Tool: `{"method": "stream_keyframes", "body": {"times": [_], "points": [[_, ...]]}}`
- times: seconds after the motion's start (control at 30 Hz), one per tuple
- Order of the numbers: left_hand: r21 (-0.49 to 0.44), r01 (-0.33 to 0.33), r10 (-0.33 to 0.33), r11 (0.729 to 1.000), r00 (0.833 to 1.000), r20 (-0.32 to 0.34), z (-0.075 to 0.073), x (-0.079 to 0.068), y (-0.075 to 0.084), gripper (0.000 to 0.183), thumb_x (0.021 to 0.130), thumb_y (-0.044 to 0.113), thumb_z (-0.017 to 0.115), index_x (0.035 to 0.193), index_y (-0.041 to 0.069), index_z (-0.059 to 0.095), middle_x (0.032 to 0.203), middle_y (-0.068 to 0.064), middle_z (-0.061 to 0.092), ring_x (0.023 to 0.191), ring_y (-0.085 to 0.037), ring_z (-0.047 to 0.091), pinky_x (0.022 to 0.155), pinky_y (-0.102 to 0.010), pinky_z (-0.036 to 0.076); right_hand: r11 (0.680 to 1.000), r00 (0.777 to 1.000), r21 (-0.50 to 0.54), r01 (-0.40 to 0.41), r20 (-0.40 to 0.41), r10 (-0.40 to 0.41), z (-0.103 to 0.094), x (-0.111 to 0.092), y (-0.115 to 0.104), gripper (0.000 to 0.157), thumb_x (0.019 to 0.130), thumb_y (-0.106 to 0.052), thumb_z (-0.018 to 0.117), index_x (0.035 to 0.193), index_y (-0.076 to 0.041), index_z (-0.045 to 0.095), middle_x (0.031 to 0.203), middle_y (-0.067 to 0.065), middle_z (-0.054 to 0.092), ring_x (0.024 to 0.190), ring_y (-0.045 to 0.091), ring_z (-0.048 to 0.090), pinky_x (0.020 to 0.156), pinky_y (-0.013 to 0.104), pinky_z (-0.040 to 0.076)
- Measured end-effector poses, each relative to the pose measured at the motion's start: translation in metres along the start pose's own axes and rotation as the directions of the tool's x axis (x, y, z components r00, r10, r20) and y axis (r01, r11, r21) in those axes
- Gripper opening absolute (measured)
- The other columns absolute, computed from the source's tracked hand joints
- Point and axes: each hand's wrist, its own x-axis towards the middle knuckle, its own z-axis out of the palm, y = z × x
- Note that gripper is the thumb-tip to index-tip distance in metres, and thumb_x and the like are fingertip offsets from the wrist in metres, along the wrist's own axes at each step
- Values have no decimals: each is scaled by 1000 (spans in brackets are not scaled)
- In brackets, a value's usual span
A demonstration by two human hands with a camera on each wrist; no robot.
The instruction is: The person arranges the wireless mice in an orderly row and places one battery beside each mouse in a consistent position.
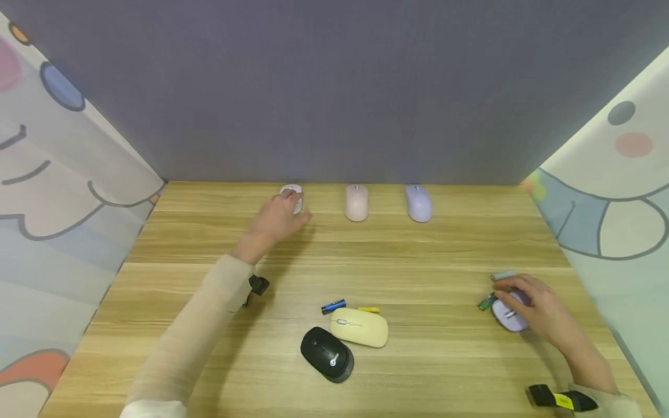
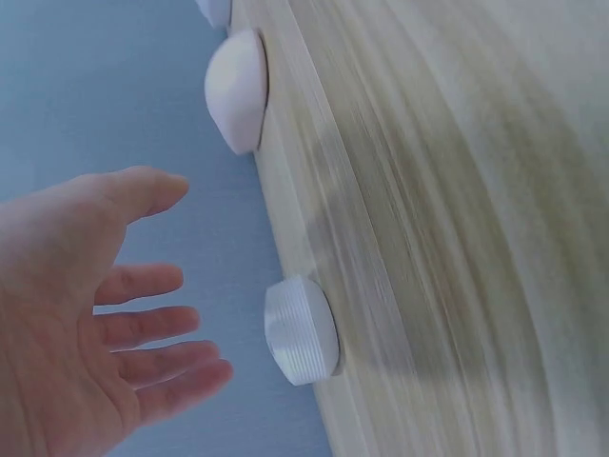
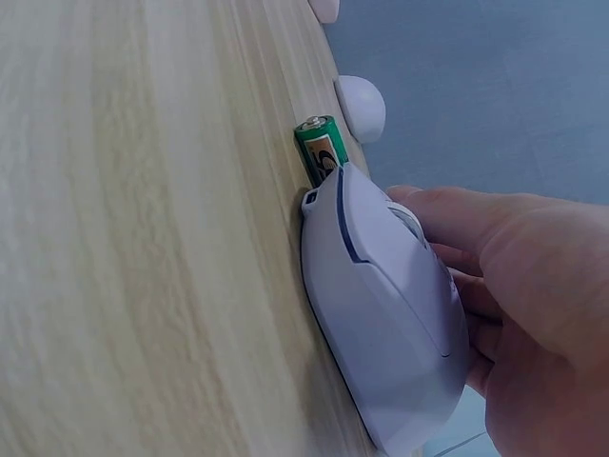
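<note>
My left hand (image 1: 277, 217) is over a white mouse (image 1: 298, 205) near the back edge of the table. In the left wrist view its thumb and fingers are spread, with a gap between them and the white mouse (image 2: 303, 331). On the right, my right hand (image 1: 533, 302) lies loosely over a lavender mouse (image 1: 507, 319), its fingers bent and relaxed. The right wrist view has this mouse (image 3: 381, 314) on the tabletop with the thumb beside its scroll wheel; finger contact is partly hidden. A green battery (image 1: 487, 301) and a grey battery (image 1: 503, 276) lie beside that hand.
A pink mouse (image 1: 357, 203) and another lavender mouse (image 1: 418, 204) stand along the back edge by a grey panel (image 1: 334, 87). Nearer lie a yellow mouse (image 1: 360, 328), a black mouse (image 1: 326, 354), a blue battery (image 1: 333, 306) and a yellow battery (image 1: 369, 309).
</note>
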Motion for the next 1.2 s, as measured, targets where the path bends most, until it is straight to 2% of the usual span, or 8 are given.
{"method": "stream_keyframes", "body": {"times": [0.1,0.27,0.47,0.8,1.03,1.2], "points": [[11,-31,31,999,999,-11,0,-7,4,65,100,37,64,149,-4,50,151,-26,50,130,-45,57,107,-56,50,1000,1000,2,18,-9,-18,0,0,0,33,75,9,84,101,-8,76,102,12,71,112,-20,44,95,-3,30],[14,-66,66,998,997,-48,2,-18,8,59,100,33,65,145,-4,54,146,-24,55,128,-44,58,107,-55,50,1000,1000,-7,23,-10,-23,1,-1,0,33,75,8,85,101,-9,77,102,11,72,112,-20,44,95,-3,29],[15,-77,78,997,996,-37,4,-27,11,61,101,35,65,147,-3,52,147,-24,54,130,-44,57,111,-55,47,1000,1000,-8,4,-3,-4,1,-2,1,31,77,7,84,101,-10,77,103,10,72,113,-21,41,95,-3,28],[34,-128,131,991,988,-84,6,-46,18,61,99,36,70,145,-1,55,147,-24,55,125,-45,61,104,-55,53,1000,1000,-19,4,-10,-4,1,-3,1,31,77,5,84,102,-12,77,104,8,71,114,-20,41,96,-4,27],[43,-185,190,982,972,-140,10,-62,22,57,98,33,71,141,-2,59,145,-25,57,123,-44,63,102,-54,54,1000,1000,-4,18,-17,-18,1,-2,0,30,77,6,84,102,-10,77,103,8,71,113,-20,43,96,-3,27],[41,-209,213,977,963,-164,12,-72,24,58,96,32,74,139,-2,60,145,-27,56,127,-46,60,106,-56,50,999,999,2,32,-25,-32,1,-2,0,31,77,7,84,102,-10,77,102,9,71,113,-19,44,97,-3,28]]}}
